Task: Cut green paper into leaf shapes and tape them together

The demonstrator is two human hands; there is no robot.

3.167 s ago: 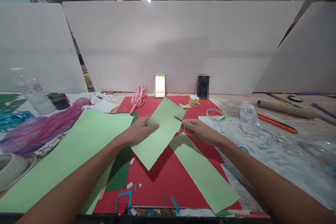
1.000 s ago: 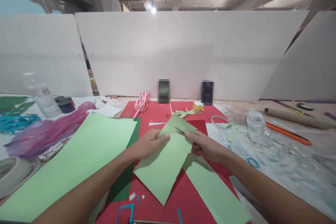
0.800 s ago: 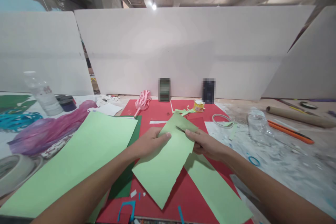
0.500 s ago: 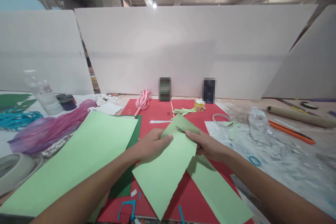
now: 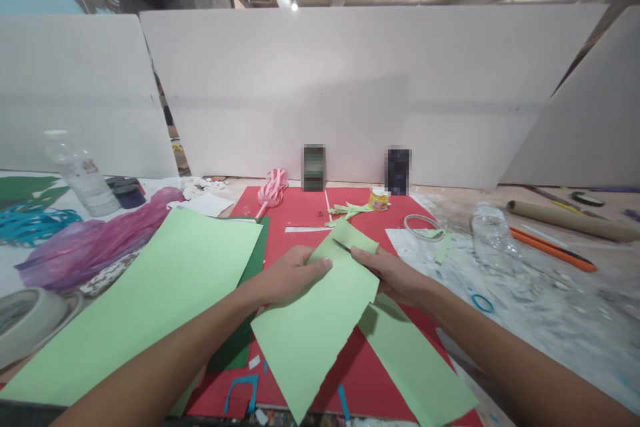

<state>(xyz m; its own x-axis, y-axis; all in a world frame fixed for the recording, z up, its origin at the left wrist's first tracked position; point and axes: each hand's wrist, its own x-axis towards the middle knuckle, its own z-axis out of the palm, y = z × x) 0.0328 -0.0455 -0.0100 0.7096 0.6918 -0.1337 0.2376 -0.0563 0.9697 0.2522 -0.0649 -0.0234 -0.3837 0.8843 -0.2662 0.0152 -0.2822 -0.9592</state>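
Observation:
Between my hands a light green sheet of paper (image 5: pixel 315 320) is held up at a slant. My left hand (image 5: pixel 295 273) grips its left edge, thumb on top and fingers underneath. My right hand (image 5: pixel 395 270) is closed around a pair of scissors, mostly hidden by the hand and paper; one dark blade (image 5: pixel 341 245) shows above the sheet, lying across it near the far end. The sheet's right edge is jagged. Below it on the right, a light green paper strip (image 5: pixel 417 360) lies on red paper (image 5: pixel 305 203). A larger light green sheet (image 5: pixel 150 300) rests at my left.
Pink paper streamers (image 5: pixel 273 187), a yellow tape roll (image 5: pixel 379 199) and green scraps (image 5: pixel 350 211) lie farther back. On the left are a plastic bottle (image 5: pixel 83 177), pink plastic (image 5: pixel 110 237) and a tape roll (image 5: pixel 30 323). Right: a clear bottle (image 5: pixel 493 233), orange cutter (image 5: pixel 553 250), cardboard tube (image 5: pixel 570 219).
The scissor blade and right hand have shifted slightly left against the sheet. The sheet's far part looks flatter and brighter, and a notch shows on its right edge.

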